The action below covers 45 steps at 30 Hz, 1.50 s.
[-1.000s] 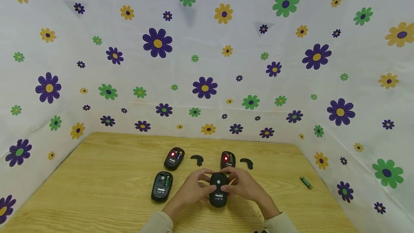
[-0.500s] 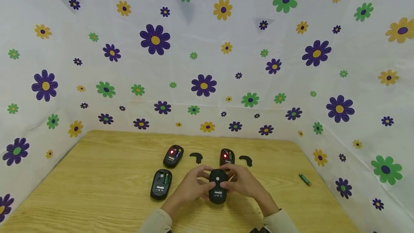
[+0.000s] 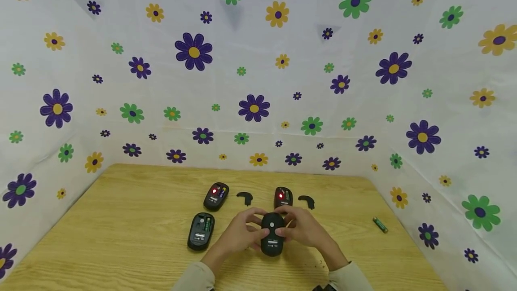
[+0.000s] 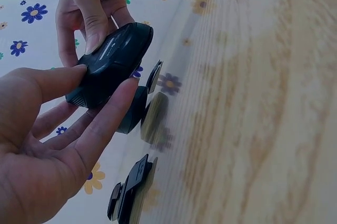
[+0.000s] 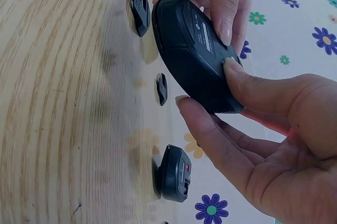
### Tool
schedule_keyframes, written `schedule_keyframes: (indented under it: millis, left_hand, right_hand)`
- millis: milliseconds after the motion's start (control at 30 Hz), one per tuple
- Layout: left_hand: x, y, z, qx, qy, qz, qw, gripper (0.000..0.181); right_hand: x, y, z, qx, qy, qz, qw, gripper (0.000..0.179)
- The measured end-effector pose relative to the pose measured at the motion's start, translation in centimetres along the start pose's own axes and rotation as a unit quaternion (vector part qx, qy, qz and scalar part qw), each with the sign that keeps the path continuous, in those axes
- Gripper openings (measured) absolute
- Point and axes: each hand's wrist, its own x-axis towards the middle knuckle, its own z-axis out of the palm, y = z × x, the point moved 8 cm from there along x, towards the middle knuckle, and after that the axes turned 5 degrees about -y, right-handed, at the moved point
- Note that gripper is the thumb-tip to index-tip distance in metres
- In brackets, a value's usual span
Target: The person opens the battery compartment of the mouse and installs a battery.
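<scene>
A black computer mouse (image 3: pixel 272 242) is held underside up, above the table in the middle. My left hand (image 3: pixel 241 232) grips its left side, thumb on the underside and fingers beneath and along the edge. From the other side my right hand (image 3: pixel 305 229) grips it the same way, the two thumbs almost meeting on the underside. In the left wrist view the mouse (image 4: pixel 113 63) is tilted and clear of the wood. The right wrist view shows the label on the mouse (image 5: pixel 197 58); its battery cover is on.
Three more mice lie underside up with batteries showing: one far left (image 3: pixel 216 197), one nearer left (image 3: pixel 200 232), one behind my right hand (image 3: pixel 284 196). Two are lit red. Two curved black covers (image 3: pixel 245 198) (image 3: pixel 308 201) lie between and beside them. A green battery (image 3: pixel 380 225) lies far right.
The head view has shifted slightly. Both hands keep the same grip on the mouse, and the things on the table have stayed in place.
</scene>
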Motion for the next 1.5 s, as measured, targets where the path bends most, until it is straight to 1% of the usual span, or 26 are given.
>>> schedule_keyframes:
  millis: [100,300,400,500,733,1033,1500]
  left_hand:
    - [0.04,-0.02,0.02,0.000,-0.001,0.001,1.0000,0.046]
    - [0.14,0.17,-0.18,0.007,0.004,-0.007,0.9999,0.046]
    - [0.17,0.29,-0.35,0.013,0.007,-0.006,0.9999,0.046]
    - [0.15,0.44,-0.36,0.012,0.004,-0.001,0.9999,0.047]
    - [0.05,0.46,-0.24,0.010,0.001,-0.002,0.9999,0.048]
    - [-0.02,0.43,-0.07,0.012,0.000,-0.005,0.9999,0.047]
    - [-0.25,0.10,0.20,0.007,-0.001,-0.010,0.9999,0.047]
  right_hand:
    - [0.01,-0.02,0.02,0.000,0.000,-0.002,1.0000,0.042]
    - [0.37,-0.12,0.01,-0.007,0.000,-0.002,1.0000,0.043]
    - [0.54,-0.30,-0.02,-0.011,0.001,-0.001,0.9999,0.043]
    - [0.53,-0.32,-0.03,-0.015,0.004,0.002,0.9999,0.044]
    - [0.36,-0.15,0.06,-0.007,0.006,0.006,0.9999,0.045]
    - [0.31,0.29,0.24,-0.010,0.005,0.019,0.9997,0.050]
    - [0.11,0.42,0.65,-0.009,0.004,0.031,0.9995,0.050]
